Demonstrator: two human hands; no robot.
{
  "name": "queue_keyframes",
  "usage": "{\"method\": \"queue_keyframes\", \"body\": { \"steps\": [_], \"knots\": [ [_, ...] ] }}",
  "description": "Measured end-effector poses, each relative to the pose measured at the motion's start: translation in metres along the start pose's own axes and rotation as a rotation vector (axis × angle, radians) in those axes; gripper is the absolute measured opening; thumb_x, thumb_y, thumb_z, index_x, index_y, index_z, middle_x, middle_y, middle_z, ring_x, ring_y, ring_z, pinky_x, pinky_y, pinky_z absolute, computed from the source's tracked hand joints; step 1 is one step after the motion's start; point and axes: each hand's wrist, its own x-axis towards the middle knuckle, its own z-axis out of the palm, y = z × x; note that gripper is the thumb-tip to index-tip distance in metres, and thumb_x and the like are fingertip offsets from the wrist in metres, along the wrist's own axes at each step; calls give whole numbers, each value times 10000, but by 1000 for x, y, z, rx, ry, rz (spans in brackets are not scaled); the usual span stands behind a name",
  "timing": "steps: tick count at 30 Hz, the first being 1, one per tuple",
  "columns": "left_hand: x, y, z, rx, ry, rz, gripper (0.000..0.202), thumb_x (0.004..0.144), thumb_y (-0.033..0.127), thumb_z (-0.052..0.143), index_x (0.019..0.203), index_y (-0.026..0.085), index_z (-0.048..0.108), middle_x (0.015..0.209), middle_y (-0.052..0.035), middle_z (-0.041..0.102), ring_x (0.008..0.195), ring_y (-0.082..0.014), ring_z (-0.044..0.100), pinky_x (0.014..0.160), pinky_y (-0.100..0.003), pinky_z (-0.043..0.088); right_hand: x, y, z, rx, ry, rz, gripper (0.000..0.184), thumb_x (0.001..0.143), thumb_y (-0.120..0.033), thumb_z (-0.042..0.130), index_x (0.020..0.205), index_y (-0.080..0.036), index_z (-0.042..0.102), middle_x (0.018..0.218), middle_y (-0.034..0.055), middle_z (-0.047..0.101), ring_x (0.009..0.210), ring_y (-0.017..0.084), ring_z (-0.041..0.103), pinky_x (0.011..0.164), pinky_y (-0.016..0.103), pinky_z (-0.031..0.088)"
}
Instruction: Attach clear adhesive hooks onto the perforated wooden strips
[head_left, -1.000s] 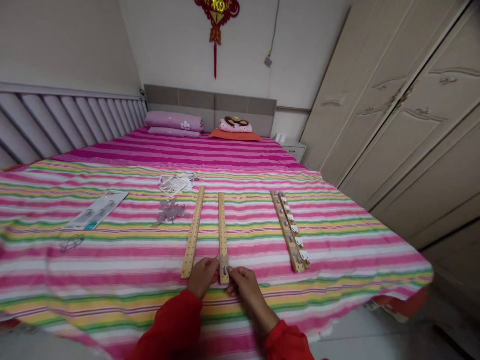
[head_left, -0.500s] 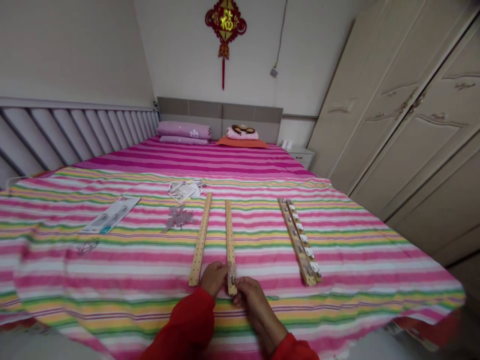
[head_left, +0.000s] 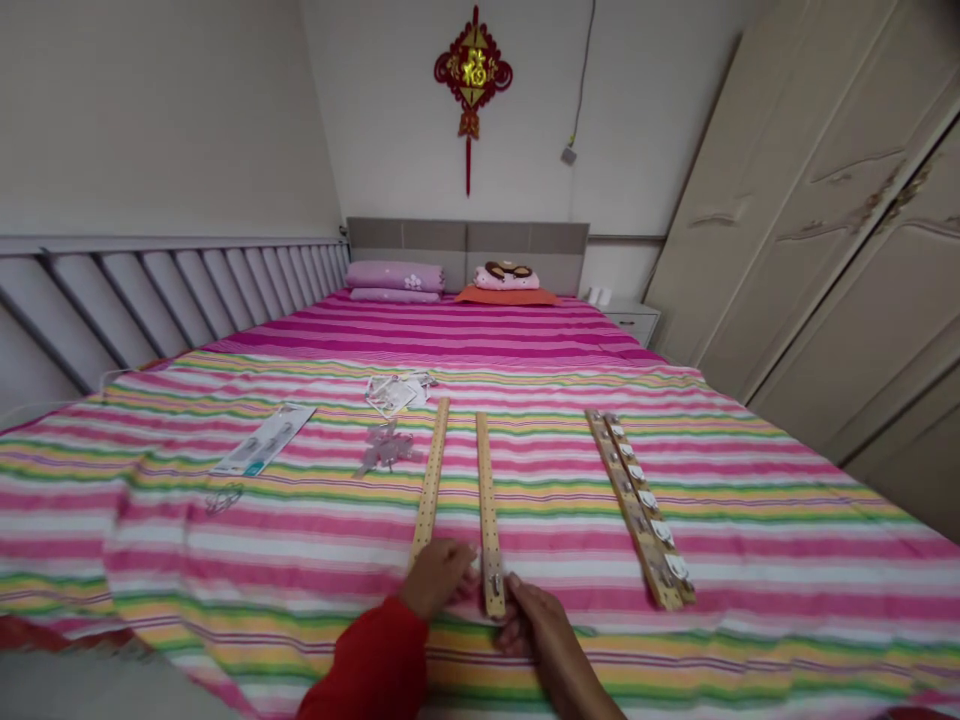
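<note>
A narrow wooden strip point(head_left: 487, 490) with rows of small holes lies lengthwise in front of me. Near its close end sits a small metal hook piece point(head_left: 496, 583). My left hand point(head_left: 442, 575) is just left of that end, fingers loosely bent and apart, covering the near end of a second holed strip point(head_left: 431, 475). On the other side, my right hand point(head_left: 541, 618) has its fingertips beside the strip's right edge, fingers apart; whether they touch the wood I cannot tell. Neither hand appears to grip anything.
To the right lie two strips point(head_left: 637, 510) fitted with several hooks, some with white backings. Left of centre are a grey cluster of flat pieces point(head_left: 388, 447), clear packets point(head_left: 397, 393), a packaged card point(head_left: 266, 440) and thin wire loops point(head_left: 224, 498). All rest on a striped bed sheet point(head_left: 300, 560).
My left hand has let go of the strip and moved slightly left of it. My right fingers have loosened from the hook end. The view has shifted, so everything appears farther right and lower.
</note>
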Motion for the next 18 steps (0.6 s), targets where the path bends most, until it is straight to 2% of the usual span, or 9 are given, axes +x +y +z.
{"method": "queue_keyframes", "body": {
  "steps": [3, 4, 6, 7, 9, 10, 12, 14, 18],
  "knots": [
    [1, 21, -38, -23, -14, 150, 359, 615, 519, 659, 674, 168, 612, 664, -46, 674, 502, -143, 588, 468, -243, 413, 1, -3, -9, -47, 31, -45, 554, 544, -692, 699, 594, -147, 612, 483, 19, 601, 317, 100, 497, 328, 201, 341],
    [5, 26, -53, -18, 72, 239, 343, 624, 500, 652, 682, 164, 623, 631, -38, 661, 522, -140, 585, 494, -241, 427, 2, -5, -12, -61, 33, -74, 540, 552, -680, 705, 587, -149, 612, 472, 13, 592, 306, 83, 464, 325, 194, 317],
    [18, 29, -84, 36, 370, 416, 286, 587, 431, 672, 702, 171, 647, 644, -27, 659, 615, -152, 599, 582, -250, 459, 4, -8, -17, -72, 33, -136, 507, 558, -647, 724, 591, -152, 620, 470, 5, 586, 309, 62, 421, 334, 188, 287],
    [26, 28, -99, 66, 501, 455, 270, 568, 405, 674, 711, 177, 652, 668, -26, 667, 653, -162, 603, 627, -261, 469, 4, -11, -17, -73, 35, -164, 494, 554, -634, 735, 599, -154, 627, 474, 3, 587, 317, 60, 417, 342, 188, 282],
    [45, 20, -125, 133, 677, 433, 253, 564, 374, 651, 730, 183, 640, 681, -23, 662, 677, -178, 604, 660, -281, 473, 5, -17, -17, -77, 43, -194, 486, 533, -623, 751, 607, -158, 632, 490, 2, 591, 335, 65, 426, 354, 192, 284],
    [54, 14, -136, 188, 727, 400, 254, 558, 364, 648, 734, 182, 631, 673, -23, 651, 673, -187, 600, 651, -288, 471, 5, -21, -15, -84, 45, -198, 487, 523, -623, 755, 604, -159, 632, 496, 3, 593, 339, 68, 432, 358, 197, 288],
    [68, 3, -151, 338, 799, 362, 241, 556, 331, 638, 744, 181, 621, 686, -29, 635, 684, -201, 592, 658, -302, 464, 5, -29, -12, -100, 45, -192, 490, 508, -626, 757, 599, -162, 628, 503, 4, 596, 336, 73, 432, 357, 205, 288],
    [77, -4, -159, 480, 856, 358, 189, 585, 308, 602, 727, 184, 607, 704, -37, 618, 690, -204, 580, 663, -307, 454, 5, -35, -8, -108, 49, -188, 496, 501, -633, 754, 603, -164, 629, 503, 5, 597, 333, 76, 429, 352, 208, 279],
    [76, -3, -160, 642, 892, 355, 112, 666, 292, 517, 629, 194, 556, 663, -43, 584, 668, -198, 554, 650, -300, 426, 7, -39, -6, -116, 68, -192, 506, 498, -642, 748, 617, -163, 635, 503, 9, 601, 332, 77, 428, 349, 208, 275]
  ]
}}
